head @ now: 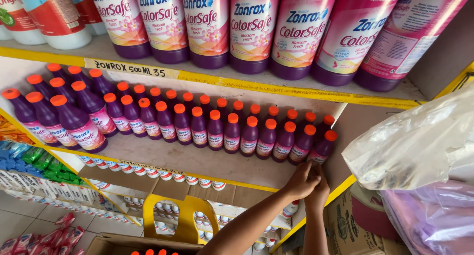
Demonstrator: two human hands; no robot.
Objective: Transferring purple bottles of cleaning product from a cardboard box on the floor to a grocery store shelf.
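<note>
Both of my hands reach up to the middle shelf's right end. My left hand and my right hand press together, their fingers closed at the base of the last small purple bottle with an orange cap. That bottle stands at the right end of a long double row of small purple bottles. The hands hide the bottle's bottom edge.
Large pink-and-purple bottles fill the top shelf with its yellow edge. A clear plastic bag bulges at the right. Below are a yellow crate handle, a cardboard box, and lower shelves of white-capped bottles.
</note>
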